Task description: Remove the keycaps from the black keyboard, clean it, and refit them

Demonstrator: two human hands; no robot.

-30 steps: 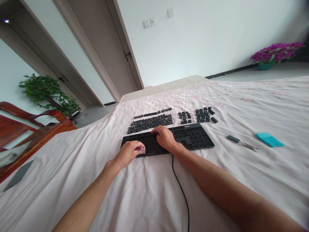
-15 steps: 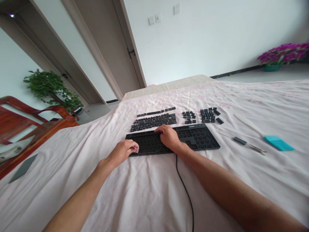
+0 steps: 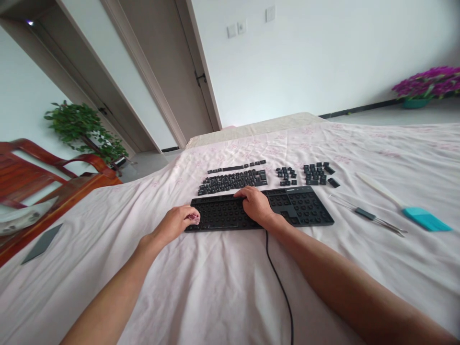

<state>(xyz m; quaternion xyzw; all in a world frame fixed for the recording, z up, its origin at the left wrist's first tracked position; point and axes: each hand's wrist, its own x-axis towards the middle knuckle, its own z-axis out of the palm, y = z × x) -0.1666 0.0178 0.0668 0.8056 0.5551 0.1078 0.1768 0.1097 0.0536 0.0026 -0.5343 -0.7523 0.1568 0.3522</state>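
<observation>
We see the keyboard (image 3: 219, 214) lying on the sheet (image 3: 223, 278), well in from its far edge and its left edge, with its long side toward us, so both hands can reach it. Our right hand (image 3: 257, 207) rests across its middle, likely to stop it sliding on the soft, wrinkled sheet; the fingertips are hidden, so we can't tell whether they are spread or pressed together. Our left hand (image 3: 176, 219) pinches a pinkish wad (image 3: 194, 219) at the keyboard's left end, perhaps held small to fit among the bare key mounts; we cannot tell what it is made of.

Between the keyboard and the sheet's far edge, we have the loose keys in groups: a large block (image 3: 233, 181), a long row (image 3: 233, 168) behind it, a small cluster (image 3: 285, 176) and a number-pad cluster (image 3: 316, 174). They echo the keyboard's sections, presumably so their order isn't lost. The wire tool (image 3: 365, 213) and brush (image 3: 426, 218) lie right of the keyboard's right end, apart from both hands but probably within our reach.
</observation>
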